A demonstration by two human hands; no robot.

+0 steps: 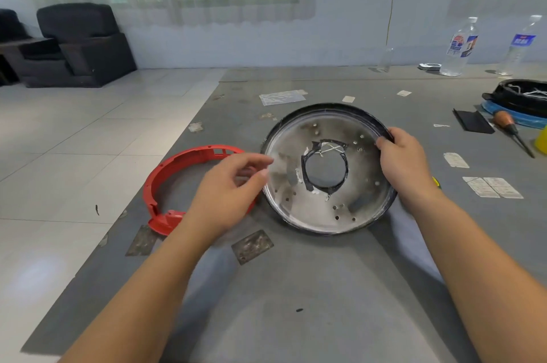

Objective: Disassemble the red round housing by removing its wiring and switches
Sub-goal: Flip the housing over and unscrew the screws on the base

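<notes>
Head view: red round housing (177,185) lies flat on the grey surface (296,288), near the surface's left edge. It's a thin red plastic ring w/ small rectangular cut-outs along its far rim and a thicker bracket part at its near-left; right part is hidden behind the left hand. No wires or switches can be made out on it. Just right of it, touching or almost, sits 1 round metal plate (328,169) w/ dark rim, a big centre hole ringed w/ black tape, thin wires crossing at the hole's far side, and small holes scattered over it.

Left hand (228,194) hovers over the housing's right side, fingers loosely curled, thumb and forefinger close together near the plate's left rim; holds nothing that I can see. Right hand (405,161) grips the plate's right rim, fingers curled over the edge.

Counts: 1 red ring, 1 plate, 2 clear water bottles (460,47) far right, 1 screwdriver (512,129) w/ brown handle at right, 1 black tub (521,96) w/ white cords far right, several paper labels (491,186) scattered on the surface, 2 dull metal patches (251,245) near.
</notes>
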